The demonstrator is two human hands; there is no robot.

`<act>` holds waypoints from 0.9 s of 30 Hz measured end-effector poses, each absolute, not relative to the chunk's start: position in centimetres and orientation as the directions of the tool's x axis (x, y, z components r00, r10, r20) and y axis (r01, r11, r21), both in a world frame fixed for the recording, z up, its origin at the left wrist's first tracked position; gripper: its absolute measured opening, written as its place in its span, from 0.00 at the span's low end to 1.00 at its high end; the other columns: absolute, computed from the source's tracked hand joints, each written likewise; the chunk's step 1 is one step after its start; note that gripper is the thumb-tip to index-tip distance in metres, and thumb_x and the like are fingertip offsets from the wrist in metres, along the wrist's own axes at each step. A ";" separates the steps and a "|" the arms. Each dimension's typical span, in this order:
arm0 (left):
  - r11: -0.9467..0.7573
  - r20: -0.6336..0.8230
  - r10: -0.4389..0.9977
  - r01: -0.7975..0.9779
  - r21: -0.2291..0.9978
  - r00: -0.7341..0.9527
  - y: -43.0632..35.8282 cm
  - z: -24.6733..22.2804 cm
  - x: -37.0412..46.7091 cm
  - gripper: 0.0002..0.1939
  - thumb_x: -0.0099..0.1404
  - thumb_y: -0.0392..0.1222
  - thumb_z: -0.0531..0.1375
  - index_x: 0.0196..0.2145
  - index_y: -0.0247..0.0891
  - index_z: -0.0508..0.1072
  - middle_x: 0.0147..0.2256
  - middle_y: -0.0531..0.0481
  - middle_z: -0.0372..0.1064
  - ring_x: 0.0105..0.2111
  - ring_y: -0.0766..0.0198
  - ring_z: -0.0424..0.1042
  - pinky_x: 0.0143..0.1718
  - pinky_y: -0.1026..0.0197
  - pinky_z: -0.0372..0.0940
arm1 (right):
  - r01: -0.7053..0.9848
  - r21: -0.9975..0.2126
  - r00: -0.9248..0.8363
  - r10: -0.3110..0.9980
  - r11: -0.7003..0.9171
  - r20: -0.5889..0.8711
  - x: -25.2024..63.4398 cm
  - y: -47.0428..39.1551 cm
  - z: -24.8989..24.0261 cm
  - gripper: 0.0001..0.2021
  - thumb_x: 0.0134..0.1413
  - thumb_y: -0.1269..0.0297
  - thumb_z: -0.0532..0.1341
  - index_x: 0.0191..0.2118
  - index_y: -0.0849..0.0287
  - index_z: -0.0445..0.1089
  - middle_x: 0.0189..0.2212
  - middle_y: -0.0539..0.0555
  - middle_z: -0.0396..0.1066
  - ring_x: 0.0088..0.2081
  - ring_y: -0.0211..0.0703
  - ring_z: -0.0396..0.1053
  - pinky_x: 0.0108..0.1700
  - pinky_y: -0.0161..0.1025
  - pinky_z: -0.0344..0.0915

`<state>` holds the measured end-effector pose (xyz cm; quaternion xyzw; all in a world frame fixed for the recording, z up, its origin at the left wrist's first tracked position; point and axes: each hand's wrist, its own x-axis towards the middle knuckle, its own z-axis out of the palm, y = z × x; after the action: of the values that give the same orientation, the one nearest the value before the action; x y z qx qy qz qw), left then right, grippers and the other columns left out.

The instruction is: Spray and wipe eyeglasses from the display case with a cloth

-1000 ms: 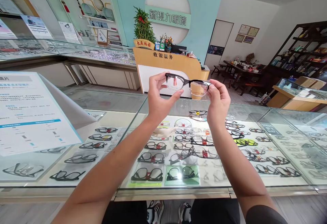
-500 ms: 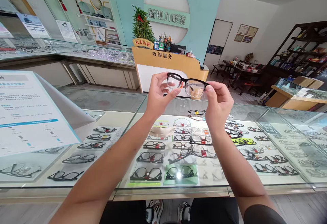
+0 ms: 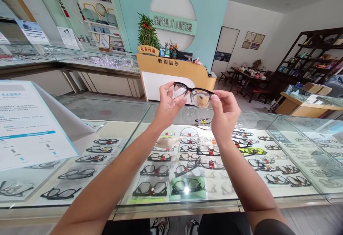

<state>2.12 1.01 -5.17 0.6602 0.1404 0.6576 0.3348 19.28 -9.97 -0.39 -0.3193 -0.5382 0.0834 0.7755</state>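
A pair of glasses (image 3: 191, 93) with a dark upper rim and clear lower rims is held up in front of me, above the glass display case. My left hand (image 3: 171, 101) grips it at the left side, thumb by the left lens. On the other side my right hand (image 3: 226, 110) pinches the frame near the right hinge. The fingers behind the frame are partly hidden. Below, inside the case, lie rows of glasses, among them a dark pair (image 3: 187, 186) on a green card.
The glass case top (image 3: 128, 117) spans the space before me. A white-and-blue printed sign (image 3: 34, 120) stands on it at the left. Beyond are a wooden cashier counter (image 3: 174, 69) with a plant (image 3: 148, 31), and another display case (image 3: 311, 101) at the right.
The glasses and both hands sit slightly lower and further left in view, as the whole scene has shifted down with the camera. Both hands still hold the glasses.
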 end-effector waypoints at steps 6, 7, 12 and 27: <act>-0.723 0.761 0.638 -0.247 0.645 0.119 1.1 -5.2 1.9 0.42 0.64 0.64 0.74 0.65 0.55 0.57 0.68 0.37 0.66 0.69 0.47 0.71 0.66 0.39 0.73 | 0.185 -0.581 0.400 0.480 0.792 0.781 19.2 -9.9 -0.2 0.09 0.64 0.56 0.68 0.46 0.52 0.76 0.40 0.52 0.79 0.42 0.43 0.78 0.44 0.43 0.76; -0.729 0.759 0.641 -0.221 0.648 0.111 1.0 -5.3 1.8 0.42 0.65 0.64 0.73 0.65 0.55 0.57 0.69 0.36 0.66 0.71 0.47 0.69 0.67 0.38 0.71 | 0.172 -0.584 0.397 0.487 0.793 0.778 19.2 -9.9 -0.2 0.09 0.64 0.56 0.68 0.46 0.51 0.76 0.39 0.52 0.78 0.41 0.43 0.77 0.43 0.43 0.76; -0.750 0.763 0.638 -0.139 0.646 0.104 0.7 -5.4 1.9 0.40 0.65 0.67 0.72 0.64 0.53 0.58 0.67 0.37 0.70 0.71 0.48 0.68 0.69 0.37 0.66 | 0.123 -0.644 0.394 0.558 0.755 0.730 19.1 -9.9 -0.2 0.10 0.64 0.55 0.67 0.48 0.51 0.76 0.36 0.51 0.75 0.37 0.42 0.75 0.39 0.42 0.74; -0.784 0.793 0.608 -0.139 0.605 0.023 1.1 -5.2 1.9 0.42 0.60 0.66 0.76 0.60 0.55 0.59 0.62 0.43 0.70 0.60 0.52 0.76 0.61 0.46 0.69 | -0.014 -0.695 0.387 0.645 0.719 0.659 19.7 -9.6 -0.2 0.12 0.63 0.53 0.69 0.48 0.51 0.77 0.34 0.50 0.76 0.38 0.42 0.78 0.45 0.45 0.80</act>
<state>1.85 1.08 -5.23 0.6595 0.1778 0.6761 0.2765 19.72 -9.60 -0.23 -0.3084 -0.5112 0.2128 0.7735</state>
